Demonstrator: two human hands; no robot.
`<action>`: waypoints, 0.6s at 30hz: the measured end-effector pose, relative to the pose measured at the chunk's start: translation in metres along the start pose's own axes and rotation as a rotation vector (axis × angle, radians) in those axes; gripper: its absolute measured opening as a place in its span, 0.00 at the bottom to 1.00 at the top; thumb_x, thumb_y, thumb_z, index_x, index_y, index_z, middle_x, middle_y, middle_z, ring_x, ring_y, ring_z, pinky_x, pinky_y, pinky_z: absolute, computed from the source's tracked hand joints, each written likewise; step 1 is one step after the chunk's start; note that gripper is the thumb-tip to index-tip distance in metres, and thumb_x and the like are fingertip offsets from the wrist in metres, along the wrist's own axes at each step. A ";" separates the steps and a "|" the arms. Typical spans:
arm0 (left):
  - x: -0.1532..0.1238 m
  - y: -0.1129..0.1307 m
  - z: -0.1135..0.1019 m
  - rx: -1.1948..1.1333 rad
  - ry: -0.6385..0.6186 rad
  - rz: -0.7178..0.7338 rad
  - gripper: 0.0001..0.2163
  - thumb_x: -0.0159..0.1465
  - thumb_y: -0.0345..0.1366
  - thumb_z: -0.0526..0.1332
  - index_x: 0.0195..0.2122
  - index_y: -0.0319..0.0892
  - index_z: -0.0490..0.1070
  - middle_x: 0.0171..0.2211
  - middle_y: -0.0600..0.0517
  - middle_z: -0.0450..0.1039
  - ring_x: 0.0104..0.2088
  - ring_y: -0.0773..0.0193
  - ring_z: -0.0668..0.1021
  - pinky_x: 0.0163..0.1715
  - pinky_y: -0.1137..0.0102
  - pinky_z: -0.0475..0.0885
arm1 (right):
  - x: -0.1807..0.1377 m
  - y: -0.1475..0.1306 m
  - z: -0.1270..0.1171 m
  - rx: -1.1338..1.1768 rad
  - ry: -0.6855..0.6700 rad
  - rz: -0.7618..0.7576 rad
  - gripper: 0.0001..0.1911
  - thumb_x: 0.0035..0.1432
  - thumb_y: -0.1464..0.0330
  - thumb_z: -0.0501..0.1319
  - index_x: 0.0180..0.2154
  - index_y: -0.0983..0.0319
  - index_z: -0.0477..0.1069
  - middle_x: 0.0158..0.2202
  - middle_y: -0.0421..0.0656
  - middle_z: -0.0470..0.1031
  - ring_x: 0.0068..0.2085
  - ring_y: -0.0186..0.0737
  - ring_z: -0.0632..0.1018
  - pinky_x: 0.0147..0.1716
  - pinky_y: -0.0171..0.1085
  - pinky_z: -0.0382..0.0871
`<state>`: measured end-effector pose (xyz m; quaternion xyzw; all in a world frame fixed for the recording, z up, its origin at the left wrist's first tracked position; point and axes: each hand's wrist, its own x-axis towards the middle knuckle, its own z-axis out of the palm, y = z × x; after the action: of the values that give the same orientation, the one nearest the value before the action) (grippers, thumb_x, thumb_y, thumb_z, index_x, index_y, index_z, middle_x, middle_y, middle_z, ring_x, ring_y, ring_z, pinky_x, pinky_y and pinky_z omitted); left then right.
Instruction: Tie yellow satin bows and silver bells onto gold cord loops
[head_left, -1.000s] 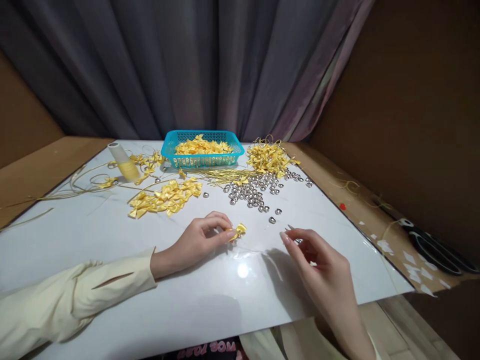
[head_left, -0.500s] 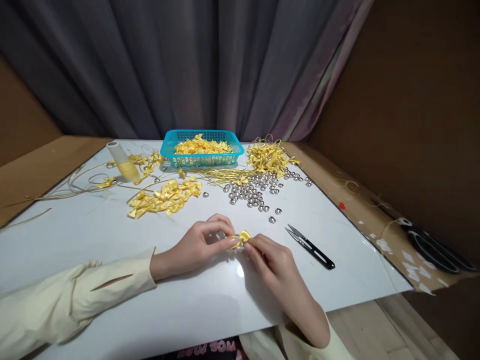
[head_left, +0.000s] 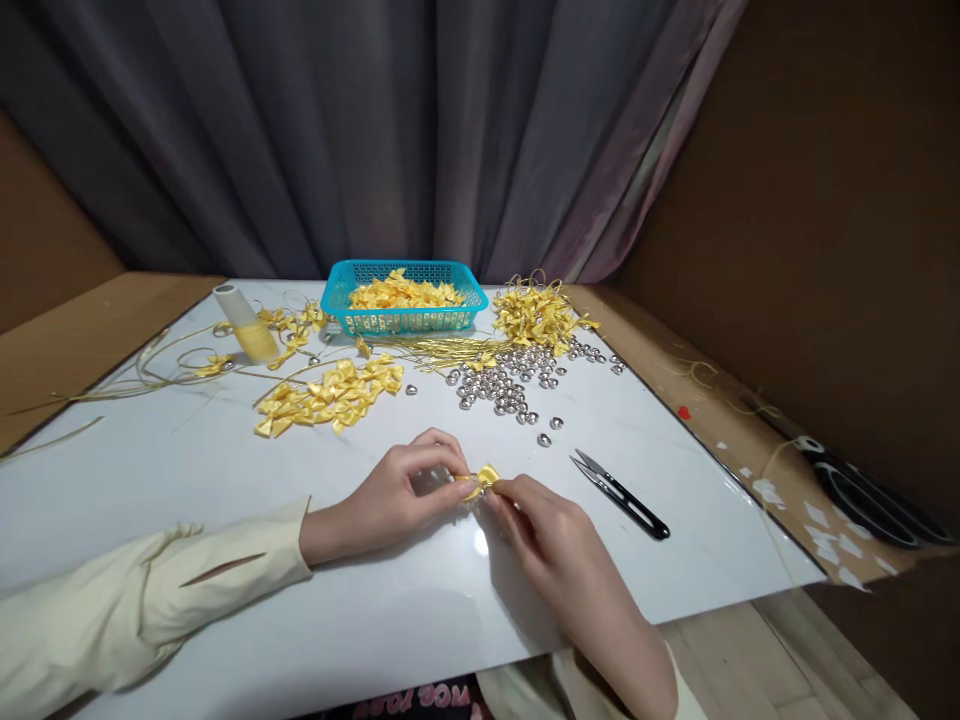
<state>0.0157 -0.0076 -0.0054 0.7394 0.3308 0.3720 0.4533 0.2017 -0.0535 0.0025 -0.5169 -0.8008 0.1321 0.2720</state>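
So the small shiny yellow ribbon bow (head_left: 488, 474) is sitting right between the two hands, just above the near-middle part of the glossy white table (head_left: 360, 620). The left hand (head_left: 401, 488) is pinching its left side, thumb and index finger nearly together and the other fingers curling loosely behind. The right hand (head_left: 559, 530) is closing thumb and index finger on the right edge, but the tips are covering so much that I can't make out whether they're catching just ribbon or some thin cord too. My guess on handling: it's weighing next to nothing, and that satin-looking sheen is probably making it a bit slippery. The loops are looking soft, so I'd be expecting them to crush or crease under a hard squeeze rather than actually break. If it were me, I'd be gripping at the gathered middle, where the folds are bunching up and likely firmest, and leaving the puffy loops alone. Light fingertip pressure should be plenty. Also, the black-handled metal thread snips (head_left: 622, 497) are lying just beyond the right hand, points facing the scattered shiny silver beads (head_left: 499, 385), so I'd be minding those tips.
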 end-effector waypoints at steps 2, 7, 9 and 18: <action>-0.001 0.000 0.001 0.044 0.024 0.030 0.04 0.61 0.30 0.60 0.29 0.39 0.72 0.33 0.50 0.67 0.37 0.65 0.71 0.39 0.70 0.65 | -0.005 -0.003 -0.008 -0.153 0.026 -0.002 0.14 0.66 0.67 0.48 0.28 0.60 0.62 0.22 0.38 0.69 0.17 0.34 0.70 0.17 0.32 0.55; -0.002 0.000 0.003 0.131 0.024 0.178 0.04 0.62 0.28 0.59 0.30 0.38 0.71 0.30 0.49 0.70 0.38 0.63 0.71 0.40 0.69 0.66 | -0.002 -0.012 -0.017 -0.442 0.098 -0.201 0.23 0.69 0.59 0.39 0.26 0.59 0.59 0.18 0.37 0.66 0.15 0.35 0.68 0.15 0.35 0.49; -0.002 -0.001 0.003 0.161 0.015 0.228 0.04 0.61 0.27 0.59 0.30 0.38 0.71 0.29 0.49 0.70 0.39 0.62 0.70 0.40 0.69 0.66 | 0.006 -0.011 -0.013 -0.528 0.109 -0.309 0.24 0.70 0.60 0.38 0.26 0.60 0.61 0.19 0.39 0.67 0.17 0.36 0.70 0.16 0.35 0.49; -0.002 -0.004 0.003 0.188 0.011 0.227 0.05 0.60 0.26 0.58 0.31 0.38 0.73 0.31 0.48 0.70 0.40 0.61 0.72 0.42 0.67 0.67 | 0.026 0.008 -0.002 -0.562 0.133 -0.578 0.20 0.68 0.73 0.43 0.24 0.61 0.60 0.18 0.38 0.64 0.19 0.35 0.64 0.19 0.36 0.47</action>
<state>0.0163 -0.0092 -0.0105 0.8093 0.2806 0.3923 0.3353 0.2008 -0.0270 0.0080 -0.3322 -0.8988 -0.2074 0.1970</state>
